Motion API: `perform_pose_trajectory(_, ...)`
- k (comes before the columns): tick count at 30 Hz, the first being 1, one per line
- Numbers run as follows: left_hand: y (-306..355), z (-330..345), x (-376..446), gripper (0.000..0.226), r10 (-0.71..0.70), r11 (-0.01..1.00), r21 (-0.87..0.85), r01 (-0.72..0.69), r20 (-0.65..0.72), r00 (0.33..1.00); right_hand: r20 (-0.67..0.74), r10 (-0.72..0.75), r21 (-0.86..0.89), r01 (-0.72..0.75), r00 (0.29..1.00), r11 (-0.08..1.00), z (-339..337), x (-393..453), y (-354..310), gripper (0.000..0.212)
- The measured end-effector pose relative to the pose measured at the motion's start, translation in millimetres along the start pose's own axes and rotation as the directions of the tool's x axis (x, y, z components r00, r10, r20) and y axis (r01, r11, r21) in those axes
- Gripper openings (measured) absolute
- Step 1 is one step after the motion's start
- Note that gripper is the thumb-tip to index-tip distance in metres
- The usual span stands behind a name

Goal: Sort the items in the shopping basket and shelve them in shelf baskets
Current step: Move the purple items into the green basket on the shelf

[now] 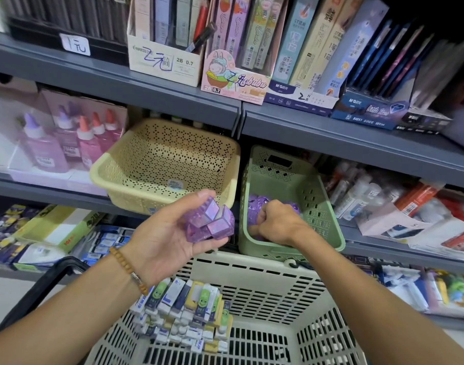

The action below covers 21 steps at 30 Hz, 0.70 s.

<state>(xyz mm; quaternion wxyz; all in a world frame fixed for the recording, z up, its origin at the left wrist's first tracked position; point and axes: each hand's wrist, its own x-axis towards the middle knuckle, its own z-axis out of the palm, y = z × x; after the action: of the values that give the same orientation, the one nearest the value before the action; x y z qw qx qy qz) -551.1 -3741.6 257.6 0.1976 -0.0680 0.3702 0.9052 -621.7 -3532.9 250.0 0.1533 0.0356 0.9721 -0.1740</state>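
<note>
My left hand (162, 241) holds a cluster of translucent purple cubes (211, 223) in front of the shelf, palm up. Inside the green shelf basket (317, 212) my right hand (275, 223) is closed over purple items (254, 204) lying at its bottom; what the fingers grip is hidden. The yellow shelf basket (136, 164) to the left of it holds only a small sticker. Below, the beige shopping basket (273, 288) contains a pile of small boxed erasers (183, 312) on its left side.
Grey shelves (331, 133) run across the view. Pencil-lead boxes stand on the upper shelf, glue bottles (67, 143) at the middle left, packaged stationery at the right. The shopping basket's black handle (41, 288) lies at the lower left.
</note>
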Motion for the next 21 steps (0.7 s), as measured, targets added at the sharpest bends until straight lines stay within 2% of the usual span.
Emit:
perform_pose_trajectory(4, -3, 2, -1, 0.040, -0.026, 0.999, -0.028, 0.026, -0.001, 1.000, -0.006, -0.024, 0.102, 0.024, 1.000, 0.995, 0, -2, 5, 0.034)
perform_pose_trajectory(7, -6, 5, 0, 0.033, -0.034, 0.998, -0.047, 0.033, -0.008, 0.999, -0.157, -0.105, 0.168, 0.132, 0.982, 0.977, -7, -17, 3, 0.030)
perform_pose_trajectory(9, -7, 6, 1, 0.029, -0.030, 0.997, -0.074, 0.029, -0.015, 0.999, -0.205, -0.191, 0.410, 0.262, 0.960, 0.874, -14, -34, -7, 0.026)
perform_pose_trajectory(11, -9, 7, 3, 0.027, -0.027, 0.995, -0.095, 0.027, 0.002, 1.000, -0.144, -0.296, 0.618, 0.320, 0.944, 0.718, -21, -51, -18, 0.017)
perform_pose_trajectory(12, -10, 7, 4, 0.031, -0.026, 0.995, -0.098, 0.029, 0.029, 0.999, -0.108, -0.348, 0.645, 0.333, 0.931, 0.688, -22, -58, -23, 0.018)
perform_pose_trajectory(14, -11, 7, 5, 0.045, -0.034, 0.991, -0.124, 0.046, 0.095, 0.995, -0.083, -0.420, 0.603, 0.381, 0.904, 0.701, -18, -65, -28, 0.029)
perform_pose_trajectory(17, -13, 7, 6, 0.059, -0.065, 0.991, -0.110, 0.073, 0.079, 0.995, -0.102, -0.400, 0.619, 0.373, 0.911, 0.691, -13, -66, -30, 0.026)
perform_pose_trajectory(20, -18, 6, 9, 0.053, -0.090, 0.996, -0.025, 0.089, -0.040, 0.995, -0.145, -0.277, 0.738, 0.290, 0.950, 0.609, -21, -57, -13, 0.028)
perform_pose_trajectory(21, -20, 6, 9, 0.049, -0.093, 0.996, -0.022, 0.092, -0.058, 0.994, -0.177, -0.227, 0.735, 0.282, 0.958, 0.616, -25, -52, -5, 0.028)
